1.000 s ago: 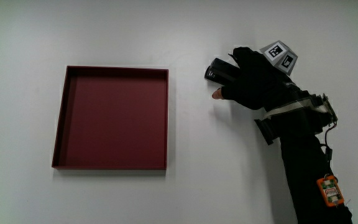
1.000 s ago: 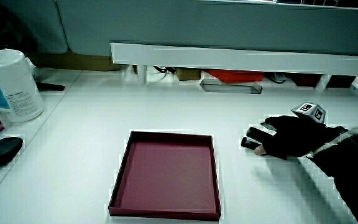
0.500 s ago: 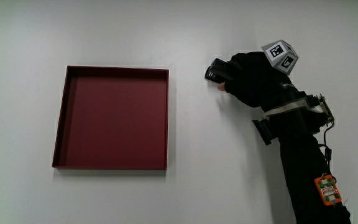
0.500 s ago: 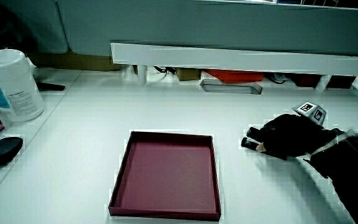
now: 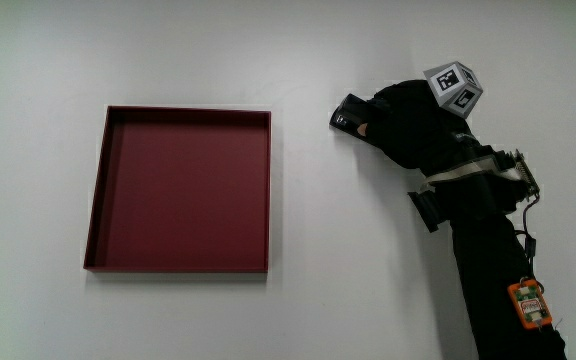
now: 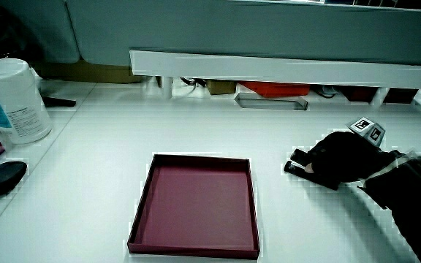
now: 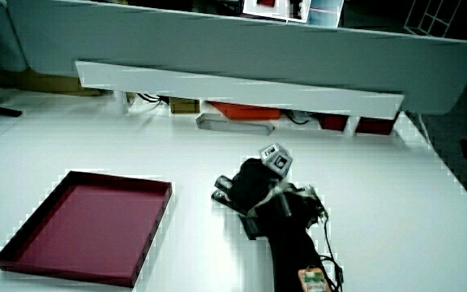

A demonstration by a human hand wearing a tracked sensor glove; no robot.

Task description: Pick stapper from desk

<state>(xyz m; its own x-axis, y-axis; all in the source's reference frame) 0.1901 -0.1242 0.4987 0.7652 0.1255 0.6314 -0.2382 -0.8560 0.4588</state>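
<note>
The fingers were curled down over a black stapler (image 5: 349,114), grasping it; only its end nearest the tray protruded from under the glove, and it lay low against the white table (image 5: 268,50). The hand (image 5: 408,125) lay knuckles-up over the stapler, the patterned cube (image 5: 453,88) riding on its back and tilted. In both side views the hand (image 6: 338,164) (image 7: 250,188) sat low against the surface, wrist flat. The forearm (image 5: 493,270) ran from the wrist toward the person, sleeved in black, with a strapped device at the wrist and a small orange tag (image 5: 530,303) farther down the sleeve. A shallow red tray (image 5: 96,190) stood beside the hand, well apart from it. In a side view, a white canister (image 6: 13,98) and a black mouse (image 6: 2,177) sat at the table's edge, well away from the tray.
</note>
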